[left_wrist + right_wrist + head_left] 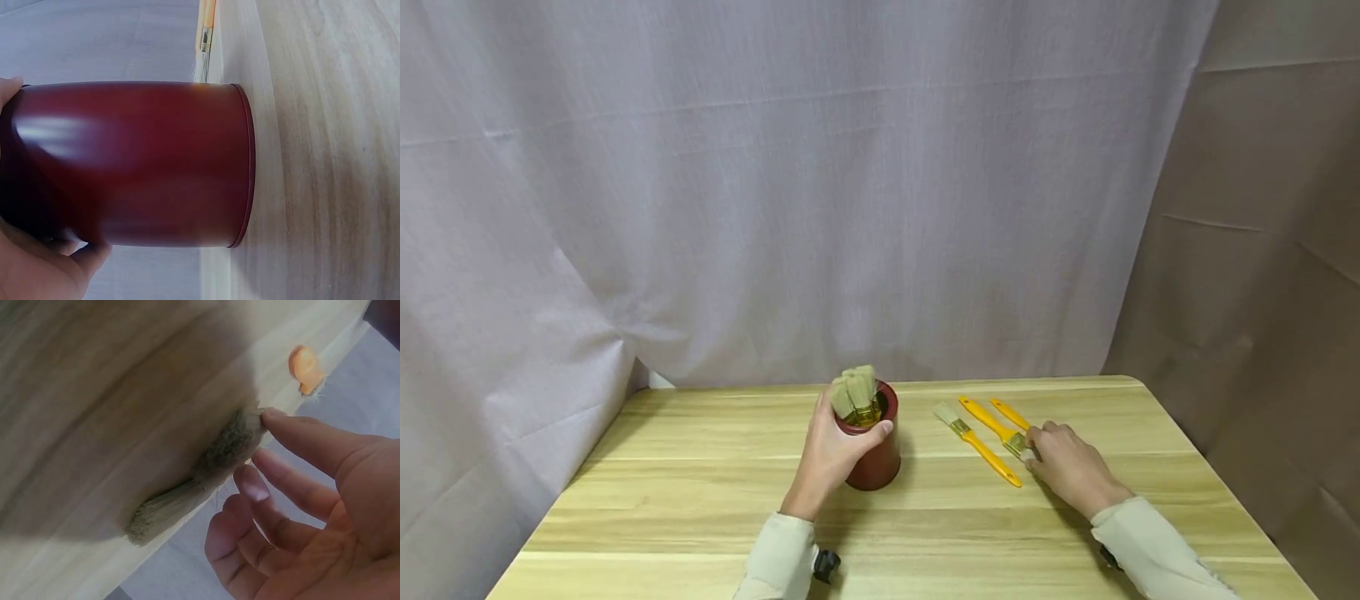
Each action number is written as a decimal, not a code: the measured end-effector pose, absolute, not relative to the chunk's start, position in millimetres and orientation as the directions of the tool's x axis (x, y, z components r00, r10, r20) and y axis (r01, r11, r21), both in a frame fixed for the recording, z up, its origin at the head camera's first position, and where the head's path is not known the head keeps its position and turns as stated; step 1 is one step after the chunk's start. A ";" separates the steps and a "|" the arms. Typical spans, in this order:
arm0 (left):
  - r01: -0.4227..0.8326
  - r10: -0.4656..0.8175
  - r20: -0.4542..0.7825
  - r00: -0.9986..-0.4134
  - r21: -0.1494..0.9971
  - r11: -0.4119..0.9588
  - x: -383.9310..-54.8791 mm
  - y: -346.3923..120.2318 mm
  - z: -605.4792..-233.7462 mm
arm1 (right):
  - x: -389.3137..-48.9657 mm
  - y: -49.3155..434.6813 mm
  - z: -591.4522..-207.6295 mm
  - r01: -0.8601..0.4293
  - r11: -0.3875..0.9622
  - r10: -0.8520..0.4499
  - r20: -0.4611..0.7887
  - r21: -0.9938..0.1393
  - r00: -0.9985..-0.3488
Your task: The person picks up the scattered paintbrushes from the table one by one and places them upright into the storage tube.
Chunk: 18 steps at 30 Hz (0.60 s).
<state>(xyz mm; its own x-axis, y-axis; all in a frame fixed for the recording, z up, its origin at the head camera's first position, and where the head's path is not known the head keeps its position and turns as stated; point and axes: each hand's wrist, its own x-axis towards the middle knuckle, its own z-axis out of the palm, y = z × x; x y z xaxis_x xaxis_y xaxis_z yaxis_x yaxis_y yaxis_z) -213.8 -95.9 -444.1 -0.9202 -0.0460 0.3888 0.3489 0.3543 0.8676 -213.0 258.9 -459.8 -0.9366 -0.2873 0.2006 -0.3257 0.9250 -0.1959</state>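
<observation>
- Pale sleeves (778, 550) reach over a wood-grained surface (700, 508) as a person works with both hands.
- Left hand (835, 450) curls round the upper part of a dark red cup (874, 468), which stands upright with bunched brushes (856, 396) in its mouth, bristles up.
- Right hand (1069, 465) bends over the bristle ends of the middle brush (981, 415) and the right brush (1009, 412), thumb at what looks to be the middle one's bristles; whether the grip is closed, one cannot tell.
- Step in hand, it appears: taking up a brush while the cup is steadied, the gathering only partly done.
- Next move seems to call for a secure pinch, a lift and a turn, so that the handle enters the cup first.
- Yellow-handled, with gold-toned bands and cream bristles, three brushes lie to the cup's right; the left brush (992, 458) alone points its bristles away from the person.
</observation>
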 end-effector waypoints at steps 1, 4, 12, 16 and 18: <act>0.351 -0.046 0.391 -0.919 0.866 0.356 -213.9 -96.0 -444.1 | -212.6 258.4 -460.9 -0.332 0.923 -0.291 0.209 -0.195 -0.934; 0.350 -0.047 0.391 -0.919 0.866 0.356 -213.8 -96.1 -444.0 | -212.2 257.7 -463.6 -0.350 0.918 -0.305 0.233 -0.187 -0.923; 0.331 -0.059 0.375 -0.925 0.873 0.359 -212.6 -96.7 -444.3 | -210.8 255.2 -463.7 -0.406 0.897 -0.361 0.237 -0.175 -0.902; 0.334 -0.056 0.378 -0.924 0.871 0.360 -212.7 -96.4 -443.3 | -204.3 244.5 -459.9 -0.417 0.882 -0.363 0.248 -0.218 -0.898; 0.336 -0.052 0.379 -0.924 0.870 0.360 -212.9 -96.1 -442.7 | -202.0 236.2 -458.3 -0.428 0.866 -0.370 0.245 -0.258 -0.896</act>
